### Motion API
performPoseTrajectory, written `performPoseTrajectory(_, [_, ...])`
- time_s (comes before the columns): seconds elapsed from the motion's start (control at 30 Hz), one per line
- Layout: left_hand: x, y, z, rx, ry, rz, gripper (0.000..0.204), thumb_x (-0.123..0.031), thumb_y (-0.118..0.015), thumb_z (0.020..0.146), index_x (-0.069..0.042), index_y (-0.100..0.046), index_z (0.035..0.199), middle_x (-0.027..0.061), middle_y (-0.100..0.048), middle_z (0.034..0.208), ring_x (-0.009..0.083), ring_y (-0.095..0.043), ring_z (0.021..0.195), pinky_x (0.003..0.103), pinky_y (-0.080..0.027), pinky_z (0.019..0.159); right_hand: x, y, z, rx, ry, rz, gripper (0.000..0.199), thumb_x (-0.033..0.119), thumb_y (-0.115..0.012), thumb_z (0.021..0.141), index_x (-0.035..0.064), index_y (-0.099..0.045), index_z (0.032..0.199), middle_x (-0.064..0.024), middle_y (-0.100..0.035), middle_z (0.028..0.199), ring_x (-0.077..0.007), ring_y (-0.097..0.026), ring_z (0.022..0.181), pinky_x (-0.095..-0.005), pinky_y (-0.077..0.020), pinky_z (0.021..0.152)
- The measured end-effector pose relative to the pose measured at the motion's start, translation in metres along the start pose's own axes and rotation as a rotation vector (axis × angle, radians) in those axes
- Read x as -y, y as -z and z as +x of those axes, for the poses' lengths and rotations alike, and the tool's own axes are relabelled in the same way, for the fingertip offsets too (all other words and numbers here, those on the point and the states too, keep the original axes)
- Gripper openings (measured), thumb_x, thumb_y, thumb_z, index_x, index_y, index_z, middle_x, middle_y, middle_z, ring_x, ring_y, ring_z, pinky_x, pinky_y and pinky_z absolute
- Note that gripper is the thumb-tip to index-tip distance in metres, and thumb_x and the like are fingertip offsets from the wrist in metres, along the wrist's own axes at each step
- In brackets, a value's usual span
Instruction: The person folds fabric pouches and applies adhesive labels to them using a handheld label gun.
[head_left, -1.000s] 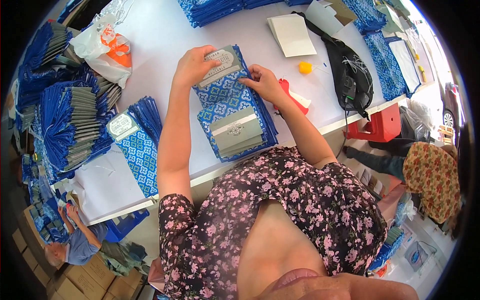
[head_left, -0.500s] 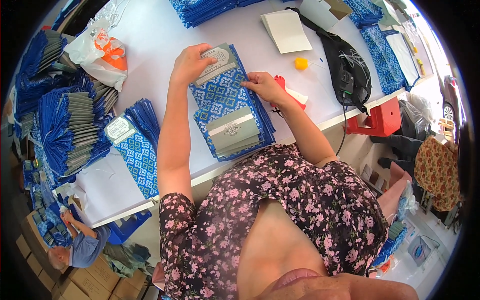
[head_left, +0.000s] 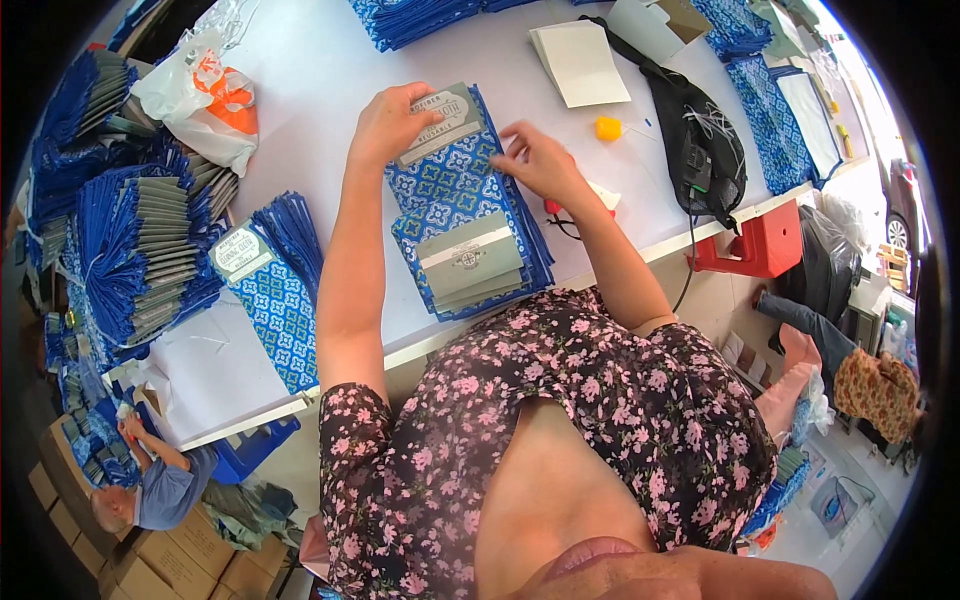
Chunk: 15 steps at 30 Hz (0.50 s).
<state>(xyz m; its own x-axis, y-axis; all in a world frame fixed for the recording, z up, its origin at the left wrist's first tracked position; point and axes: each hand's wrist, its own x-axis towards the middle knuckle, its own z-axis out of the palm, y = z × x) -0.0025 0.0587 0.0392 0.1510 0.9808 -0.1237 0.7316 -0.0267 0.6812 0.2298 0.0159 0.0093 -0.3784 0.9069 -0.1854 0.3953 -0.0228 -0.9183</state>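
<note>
A stack of folded blue patterned cloths [head_left: 440, 185] with grey label cards lies in front of me, at the table's near edge. At its far end my left hand [head_left: 390, 125] grips the top cloth's grey card, thumb on the face and fingers over the upper edge. Several grey cards [head_left: 465, 262] overlap on the stack's near part. My right hand [head_left: 543, 165] is just off the stack's right edge, fingers curved and apart, with nothing seen in it. A red and white object [head_left: 604, 197] lies under my right wrist, mostly hidden; its kind cannot be made out.
Another cloth stack [head_left: 265, 310] lies left, beside tied bundles [head_left: 140, 260] and a plastic bag [head_left: 205, 105]. White cards [head_left: 578, 65], a yellow piece [head_left: 608, 128] and a black bag [head_left: 690, 150] lie right. A red stool [head_left: 750, 243] stands beyond the edge; a co-worker [head_left: 165, 485] is lower left.
My right hand has come off the stack's right edge, its fingers lifting and spreading. My left hand keeps its grip on the card. The view has shifted slightly.
</note>
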Motion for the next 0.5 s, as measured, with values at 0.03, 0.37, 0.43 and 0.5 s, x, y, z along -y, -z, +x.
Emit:
performPoseTrajectory(0.03, [0.002, 0.001, -0.001, -0.008, -0.005, 0.008, 0.026, -0.025, -0.068, 0.075, -0.012, -0.066, 0.098, 0.0098, -0.068, 0.084, 0.0259, -0.064, 0.077, 0.036, -0.049, 0.070, 0.017, 0.002, -0.004, -0.245, 0.073, -0.397, 0.026, 0.019, -0.068, 0.081, 0.0056, -0.062, 0.103, -0.0043, -0.064, 0.090, -0.0177, -0.061, 0.080, -0.0301, -0.0477, 0.073])
performPoseTrajectory(0.37, [-0.002, -0.006, 0.000, -0.005, -0.035, 0.100, 0.026, -0.025, -0.067, 0.074, -0.013, -0.066, 0.098, 0.0106, -0.068, 0.084, 0.0284, -0.064, 0.078, 0.037, -0.049, 0.068, 0.038, -0.044, -0.013, 0.278, 0.560, -0.893, 0.062, 0.063, -0.052, 0.078, 0.0045, -0.067, 0.089, -0.0109, -0.062, 0.092, -0.0255, -0.058, 0.091, -0.0372, -0.0409, 0.081])
performPoseTrajectory(0.43, [0.002, -0.007, 0.001, -0.034, -0.040, 0.043, 0.025, -0.024, -0.067, 0.075, -0.012, -0.066, 0.097, 0.0107, -0.068, 0.085, 0.0284, -0.065, 0.078, 0.037, -0.049, 0.069, 0.037, -0.042, -0.013, 0.278, 0.586, -0.893, 0.064, 0.067, -0.051, 0.076, 0.0049, -0.068, 0.084, -0.0111, -0.062, 0.087, -0.0248, -0.059, 0.086, -0.0374, -0.0412, 0.078])
performPoseTrajectory(0.5, [-0.004, -0.006, 0.001, -0.039, -0.053, 0.050, 0.025, -0.024, -0.067, 0.075, -0.012, -0.066, 0.097, 0.0106, -0.068, 0.085, 0.0283, -0.065, 0.078, 0.037, -0.049, 0.069, 0.040, -0.036, -0.011, 0.296, 0.532, -0.762, 0.065, 0.067, -0.049, 0.078, 0.0048, -0.068, 0.085, -0.0109, -0.063, 0.082, -0.0257, -0.060, 0.084, -0.0388, -0.0421, 0.078])
